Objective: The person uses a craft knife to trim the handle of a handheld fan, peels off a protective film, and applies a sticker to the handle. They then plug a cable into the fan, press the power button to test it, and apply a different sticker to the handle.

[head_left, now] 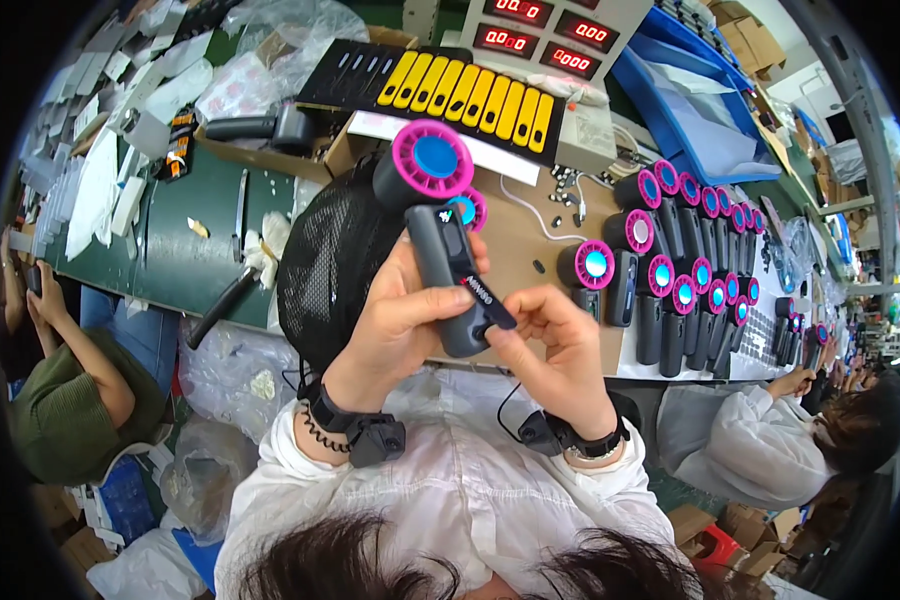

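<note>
My left hand (pixel 395 310) is wrapped round the dark grey handle of a handheld fan (pixel 436 250). Its round head, with a pink ring and blue centre, points away from me. A short black wrist strap (pixel 492 304) with pale lettering lies across the lower handle. The fingers of my right hand (pixel 555 340) are pinched on the strap's end near the handle's base; the exact hold is partly hidden. Another pink-ringed fan (pixel 475 208) shows just behind the held one. Close to my right hand, a fan (pixel 594 265) lies on the brown board.
Many similar fans (pixel 685 295) stand in rows at the right. Yellow strips line a black tray (pixel 340 85) at the back, near a box with red digital displays (pixel 545 38). A black mesh bag (pixel 320 270) sits left. Co-workers sit on both sides (pixel 90 390).
</note>
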{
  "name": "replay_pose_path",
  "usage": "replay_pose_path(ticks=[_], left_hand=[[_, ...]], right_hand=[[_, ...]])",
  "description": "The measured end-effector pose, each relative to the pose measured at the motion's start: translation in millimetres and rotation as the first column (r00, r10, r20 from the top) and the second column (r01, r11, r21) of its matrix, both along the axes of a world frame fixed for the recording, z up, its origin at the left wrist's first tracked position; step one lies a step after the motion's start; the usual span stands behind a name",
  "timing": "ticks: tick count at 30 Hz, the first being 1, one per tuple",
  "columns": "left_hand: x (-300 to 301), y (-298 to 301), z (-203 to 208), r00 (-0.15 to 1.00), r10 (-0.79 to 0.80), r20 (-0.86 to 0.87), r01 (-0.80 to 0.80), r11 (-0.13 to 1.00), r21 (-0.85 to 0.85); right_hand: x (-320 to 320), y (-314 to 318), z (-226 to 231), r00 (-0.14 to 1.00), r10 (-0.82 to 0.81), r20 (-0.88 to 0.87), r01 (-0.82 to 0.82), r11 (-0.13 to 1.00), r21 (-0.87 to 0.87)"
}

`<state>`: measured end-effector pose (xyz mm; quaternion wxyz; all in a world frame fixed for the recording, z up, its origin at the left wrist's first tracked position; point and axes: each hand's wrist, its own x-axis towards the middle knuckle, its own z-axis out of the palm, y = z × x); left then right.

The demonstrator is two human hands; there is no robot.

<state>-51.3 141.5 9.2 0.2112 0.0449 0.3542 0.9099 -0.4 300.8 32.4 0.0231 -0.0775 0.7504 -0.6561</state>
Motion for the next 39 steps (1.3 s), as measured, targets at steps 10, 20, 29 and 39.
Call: replay_pose_path(ticks=[10, 20, 29, 39], left_hand=[[1.9, -9.0, 6.0, 0.999, -0.018, 0.029, 0.013, 0.987, 0.159], [3.8, -11.1, 7.9, 0.994, -0.105, -0.030, 0.109, 0.974, 0.199], [5.2, -15.9, 7.1, 0.995, -0.102, -0.003, 0.101, 0.979, 0.176], [-3.9, -15.2, 0.3, 0.990, -0.139, -0.012, 0.139, 0.976, 0.171]], right_hand=[[-49.1, 48.5, 20.1, 0.993, -0.081, 0.084, 0.082, 0.997, -0.008], [-227.9, 73.5, -12.0, 0.990, 0.142, -0.017, -0.127, 0.925, 0.358], [-233.1, 59.7, -22.4, 0.872, 0.084, -0.483, 0.306, 0.676, 0.670], [-51.6, 29.7, 40.1, 0.744, 0.367, -0.558, -0.105, 0.890, 0.445]])
